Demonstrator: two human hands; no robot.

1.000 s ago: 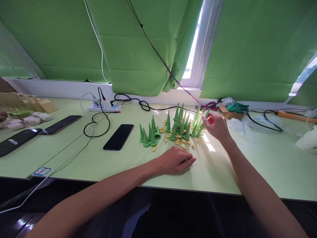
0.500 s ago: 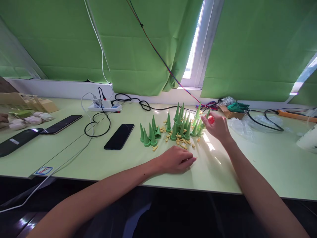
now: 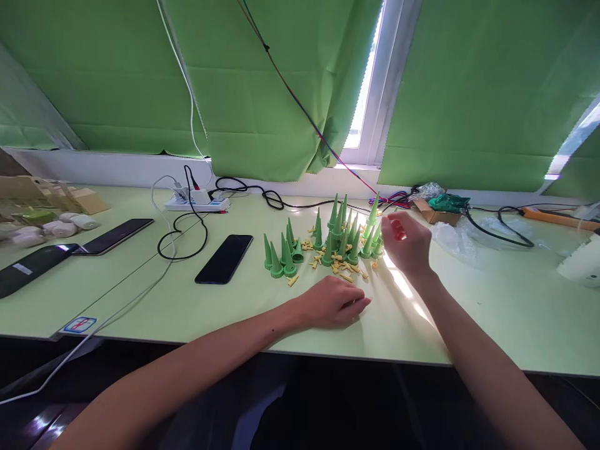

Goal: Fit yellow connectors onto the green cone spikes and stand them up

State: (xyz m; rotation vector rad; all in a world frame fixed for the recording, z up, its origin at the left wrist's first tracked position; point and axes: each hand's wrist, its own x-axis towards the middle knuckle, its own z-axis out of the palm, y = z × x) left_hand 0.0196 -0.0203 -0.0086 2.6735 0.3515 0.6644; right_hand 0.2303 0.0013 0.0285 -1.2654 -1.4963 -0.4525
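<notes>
Several green cones (image 3: 327,249) stand upright in a cluster on the pale green table (image 3: 225,319), with small yellow pieces (image 3: 347,277) scattered among and in front of them. My left hand (image 3: 335,301) rests on the table in front of the cluster, its fingers curled together; whatever they hold, if anything, is hidden. At the right edge of the cones, my right hand (image 3: 407,240) is raised with curled fingers and the thumb side toward the cones. Its fingertips are partly hidden, and no held object can be made out.
A black phone (image 3: 224,259) lies left of the cones, and a power strip (image 3: 197,201) with cables stands behind it. Further left are two more dark devices and white rolls (image 3: 60,228). A small cardboard box (image 3: 438,214) and clear plastic (image 3: 454,242) lie at the right.
My right hand has drawn slightly back from the right-hand cones, and its fingers have curled in. My left hand has stayed in place.
</notes>
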